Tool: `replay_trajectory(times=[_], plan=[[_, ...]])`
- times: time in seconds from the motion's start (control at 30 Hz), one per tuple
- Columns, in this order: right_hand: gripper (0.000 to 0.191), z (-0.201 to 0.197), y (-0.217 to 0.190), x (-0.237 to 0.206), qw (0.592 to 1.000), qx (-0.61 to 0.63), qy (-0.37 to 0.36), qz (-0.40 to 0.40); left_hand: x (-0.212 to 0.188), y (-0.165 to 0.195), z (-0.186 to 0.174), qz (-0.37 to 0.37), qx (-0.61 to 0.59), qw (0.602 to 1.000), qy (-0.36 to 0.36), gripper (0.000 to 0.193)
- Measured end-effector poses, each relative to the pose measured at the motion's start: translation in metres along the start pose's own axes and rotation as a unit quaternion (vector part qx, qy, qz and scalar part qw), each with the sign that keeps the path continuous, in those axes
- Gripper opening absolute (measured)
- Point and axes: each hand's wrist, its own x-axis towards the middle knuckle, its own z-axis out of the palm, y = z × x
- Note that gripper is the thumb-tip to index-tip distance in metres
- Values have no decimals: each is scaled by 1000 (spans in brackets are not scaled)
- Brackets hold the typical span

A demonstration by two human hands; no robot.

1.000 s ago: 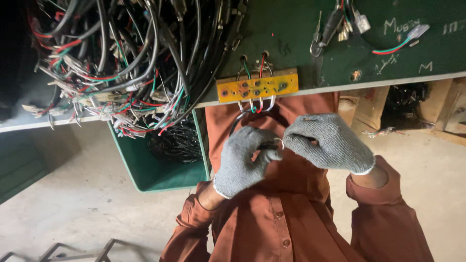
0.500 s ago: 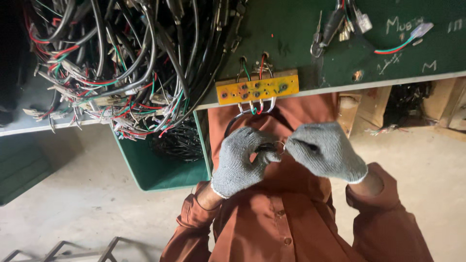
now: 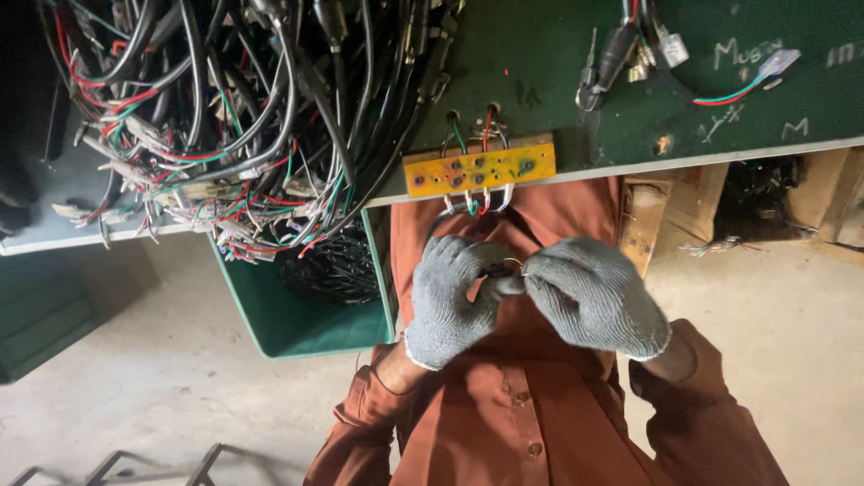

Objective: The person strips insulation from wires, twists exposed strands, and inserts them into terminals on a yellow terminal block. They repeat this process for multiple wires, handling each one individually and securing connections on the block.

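Grey-gloved, the left hand (image 3: 454, 297) and right hand (image 3: 594, 292) both pinch a thin wire (image 3: 504, 267) above the lap. Its other end seems joined to the yellow circuit board (image 3: 479, 166) at the green bench (image 3: 540, 72) edge; the tangled wire harness (image 3: 243, 108) lies untouched.

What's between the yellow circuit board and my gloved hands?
In the head view, short coloured wire ends hang below the yellow circuit board; beneath them only the orange shirt shows, down to the left hand and right hand.
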Motion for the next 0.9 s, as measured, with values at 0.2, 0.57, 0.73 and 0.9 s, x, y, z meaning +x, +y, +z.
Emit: replay_trajectory(times=[0.2, 0.57, 0.73, 0.9], plan=[[18, -1, 7, 2, 991, -83, -40, -92, -3, 6, -21, 65, 18, 995, -74, 35], [24, -2, 7, 5, 987, -95, -9, -128, -1, -1, -16, 72, 16, 991, -109, 45], [19, -3, 6, 3, 992, -102, -10, -76, -6, -3, -13, 83, 53, 992, -74, 25], [19, -4, 14, 1, 999, -12, -49, -13, -8, -8, -11, 74, 33, 992, -100, 25]])
